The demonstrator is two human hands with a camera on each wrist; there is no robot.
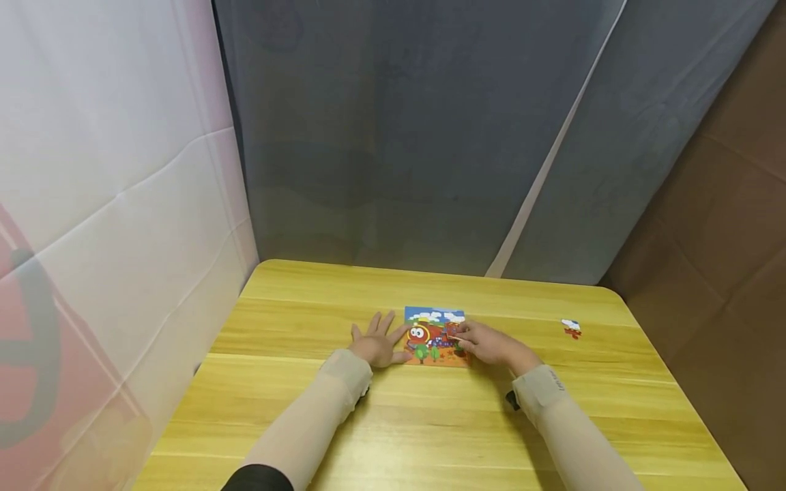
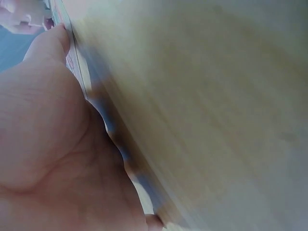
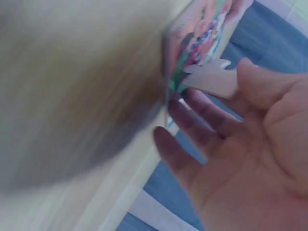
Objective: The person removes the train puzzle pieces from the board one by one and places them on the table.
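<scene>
A colourful picture puzzle point(image 1: 434, 335) lies flat in the middle of the yellow table point(image 1: 344, 423). My left hand point(image 1: 381, 339) rests flat on the table at the puzzle's left edge, fingers spread, thumb against the board. In the left wrist view the palm point(image 2: 48, 144) lies beside the puzzle's edge point(image 2: 72, 57). My right hand point(image 1: 473, 339) sits over the puzzle's right side and pinches a puzzle piece point(image 3: 211, 81), seen pale side up, between thumb and fingers just off the puzzle point(image 3: 204, 36). A loose piece point(image 1: 572, 328) lies far right.
Grey and white cloth screens point(image 1: 399, 136) close off the back and left of the table. A brown cardboard wall point(image 1: 724, 225) stands on the right. Both forearms wear beige sleeves point(image 1: 307, 423).
</scene>
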